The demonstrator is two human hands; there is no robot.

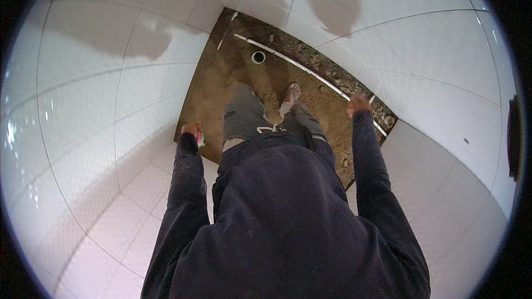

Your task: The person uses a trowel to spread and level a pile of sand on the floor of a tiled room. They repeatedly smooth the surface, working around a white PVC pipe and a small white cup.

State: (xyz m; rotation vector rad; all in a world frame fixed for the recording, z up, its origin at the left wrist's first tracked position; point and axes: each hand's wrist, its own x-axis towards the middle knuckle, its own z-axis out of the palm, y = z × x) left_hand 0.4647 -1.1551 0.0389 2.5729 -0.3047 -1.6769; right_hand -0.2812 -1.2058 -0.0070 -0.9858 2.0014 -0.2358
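On the left, my left hand (190, 128) is closed round a small rounded pink-and-green object (200, 138), whose kind I cannot make out. Over to the right, my right hand (360, 103) has its fingers curled and overlaps a long thin white pipe (310, 71) lying on the dirt floor. A short white piece (372, 99) sticks out beside that hand. Whether the hand grips this piece, touches the pipe or only hangs above it cannot be told. Both arms are in dark sleeves.
White tiled walls (149, 77) close in the small room on all sides. The floor (216, 77) is bare brown earth, with rubble (332, 72) along the far right wall. A round white pipe opening (258, 57) stands in the floor ahead of my sandalled foot (292, 92).
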